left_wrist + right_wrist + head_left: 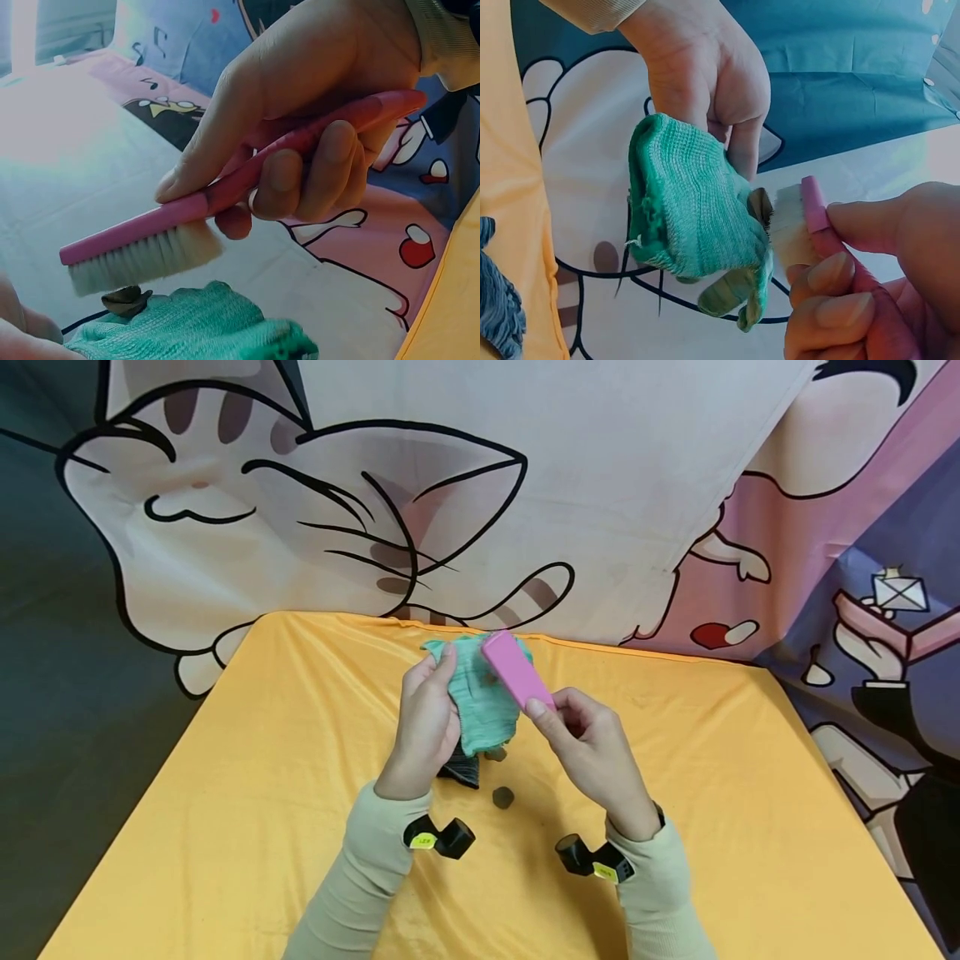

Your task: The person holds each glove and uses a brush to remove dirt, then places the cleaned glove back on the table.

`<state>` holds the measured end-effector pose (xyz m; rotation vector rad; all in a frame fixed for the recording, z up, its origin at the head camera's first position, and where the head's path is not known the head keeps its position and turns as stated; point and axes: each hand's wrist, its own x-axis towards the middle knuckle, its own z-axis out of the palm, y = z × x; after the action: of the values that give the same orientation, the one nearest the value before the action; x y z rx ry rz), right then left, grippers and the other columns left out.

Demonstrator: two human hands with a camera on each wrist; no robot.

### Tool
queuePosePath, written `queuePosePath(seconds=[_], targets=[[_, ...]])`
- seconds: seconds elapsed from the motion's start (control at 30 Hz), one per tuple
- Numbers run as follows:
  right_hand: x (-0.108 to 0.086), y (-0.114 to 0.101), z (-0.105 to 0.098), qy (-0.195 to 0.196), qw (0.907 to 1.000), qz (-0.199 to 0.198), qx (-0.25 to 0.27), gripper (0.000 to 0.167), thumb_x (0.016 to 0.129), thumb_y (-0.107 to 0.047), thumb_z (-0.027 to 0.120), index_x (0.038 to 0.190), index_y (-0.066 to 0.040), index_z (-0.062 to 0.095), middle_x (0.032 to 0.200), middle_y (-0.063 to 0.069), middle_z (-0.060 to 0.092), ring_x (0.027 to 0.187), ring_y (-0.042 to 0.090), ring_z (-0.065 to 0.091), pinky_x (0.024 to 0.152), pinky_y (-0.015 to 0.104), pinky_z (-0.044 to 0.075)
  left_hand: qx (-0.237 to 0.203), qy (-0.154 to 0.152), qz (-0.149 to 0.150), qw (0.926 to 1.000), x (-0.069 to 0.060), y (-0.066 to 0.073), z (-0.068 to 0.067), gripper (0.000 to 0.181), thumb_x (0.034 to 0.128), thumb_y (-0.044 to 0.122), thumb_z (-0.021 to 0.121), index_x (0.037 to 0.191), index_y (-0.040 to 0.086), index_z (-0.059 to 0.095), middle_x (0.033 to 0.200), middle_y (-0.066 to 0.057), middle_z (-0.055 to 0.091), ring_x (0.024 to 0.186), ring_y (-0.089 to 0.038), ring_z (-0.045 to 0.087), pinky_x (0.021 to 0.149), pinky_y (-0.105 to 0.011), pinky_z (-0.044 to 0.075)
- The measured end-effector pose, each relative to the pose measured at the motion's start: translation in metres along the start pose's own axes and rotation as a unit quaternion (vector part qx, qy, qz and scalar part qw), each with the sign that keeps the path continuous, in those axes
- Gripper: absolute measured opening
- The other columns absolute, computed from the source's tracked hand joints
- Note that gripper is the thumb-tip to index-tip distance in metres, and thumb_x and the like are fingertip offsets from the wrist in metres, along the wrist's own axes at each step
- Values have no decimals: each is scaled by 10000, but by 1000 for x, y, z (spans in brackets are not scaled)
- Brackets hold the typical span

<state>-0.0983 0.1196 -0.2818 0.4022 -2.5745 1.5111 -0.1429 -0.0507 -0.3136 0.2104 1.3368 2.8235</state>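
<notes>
My left hand [427, 718] grips a green knit piece [483, 702] that looks like a glove, with a frayed edge and brown patches [727, 291]. My right hand [592, 743] holds a pink brush [517, 670] by its handle, thumb laid along its back. White bristles [142, 255] face the knit piece and come right up to a brown patch [126, 300]; whether they touch is hard to tell. In the left wrist view the left hand [26, 326] shows only partly, at the lower left corner.
Below the hands, a dark blue striped fabric piece [460, 768] lies on the yellow tablecloth [262, 827]. A round brown piece [503, 797] rests beside it, and another brown piece [497, 753] shows under the knit. A printed cartoon backdrop [615, 485] hangs behind the table.
</notes>
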Motion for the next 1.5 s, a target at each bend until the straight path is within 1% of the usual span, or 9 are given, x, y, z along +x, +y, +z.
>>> queuePosePath(seconds=[0.2, 0.4, 0.47, 0.7, 0.77, 0.93, 1.03, 1.17, 1.5], targets=[[0, 1, -2, 172, 9990, -160, 380, 138, 906, -132, 586, 836, -17, 612, 583, 52, 473, 481, 114, 384, 421, 229, 312, 98, -63, -132, 9998, -1, 0, 1, 376, 1012, 234, 333, 1180, -86, 438, 1145, -133, 484, 1159, -212, 459, 995, -336, 381], [1, 4, 1, 214, 9953, -609, 718, 91, 907, -85, 572, 868, -11, 606, 559, 56, 452, 458, 114, 363, 396, 238, 294, 456, -204, -247, 9984, -2, -8, 6, 342, 1008, 234, 357, 1132, -56, 488, 1046, -90, 500, 976, -151, 498, 836, -255, 440], [1, 4, 3, 217, 9948, -677, 736, 81, 907, -69, 568, 870, -6, 604, 560, 61, 458, 456, 113, 363, 396, 240, 295, 563, -305, -274, 9976, -4, -11, 8, 355, 1009, 235, 354, 1164, -54, 488, 1058, -94, 509, 975, -151, 513, 823, -255, 454], [2, 1, 5, 191, 9982, -362, 429, 104, 904, -84, 578, 848, -3, 612, 588, 91, 500, 488, 114, 401, 429, 233, 328, 552, -470, -273, 9970, -6, -11, 10, 389, 1015, 214, 327, 1272, -58, 432, 1203, -144, 494, 1143, -192, 490, 926, -294, 439], [2, 0, 5, 150, 9991, -249, 317, 108, 904, -97, 581, 845, -14, 616, 590, 79, 499, 497, 117, 407, 438, 232, 332, 503, -398, -256, 9976, -5, -9, 9, 381, 1016, 208, 321, 1275, -50, 429, 1205, -129, 492, 1149, -177, 477, 940, -287, 426], [1, 0, 4, 36, 9998, -87, 158, 114, 906, -126, 585, 848, -36, 624, 588, 40, 491, 500, 120, 410, 446, 232, 333, 283, -55, -153, 9995, -2, -2, 4, 345, 1013, 212, 333, 1141, -90, 441, 1033, -85, 445, 1049, -159, 423, 943, -278, 349], [0, -1, 3, -15, 9999, -24, 121, 122, 907, -138, 586, 856, -35, 625, 600, 65, 508, 505, 120, 417, 451, 231, 338, 166, 72, -183, 9997, -1, 2, 2, 365, 1012, 212, 334, 1168, -110, 403, 1126, -106, 418, 1160, -177, 373, 1023, -297, 289], [0, -2, 2, -19, 9999, -25, 109, 135, 908, -138, 585, 854, -20, 622, 604, 87, 509, 505, 118, 413, 451, 230, 337, 115, 53, -228, 9997, -1, 4, 0, 404, 1013, 213, 324, 1251, -112, 359, 1283, -141, 370, 1282, -199, 306, 1082, -304, 242], [2, 19, 2, 73, 9985, -353, 402, 109, 902, -188, 599, 864, -89, 624, 605, 77, 523, 485, 131, 413, 418, 245, 335, 56, -202, -576, 9981, -3, -1, 3, 375, 1015, 245, 317, 1217, -53, 421, 1195, -126, 468, 1187, -216, 437, 1027, -371, 338]])
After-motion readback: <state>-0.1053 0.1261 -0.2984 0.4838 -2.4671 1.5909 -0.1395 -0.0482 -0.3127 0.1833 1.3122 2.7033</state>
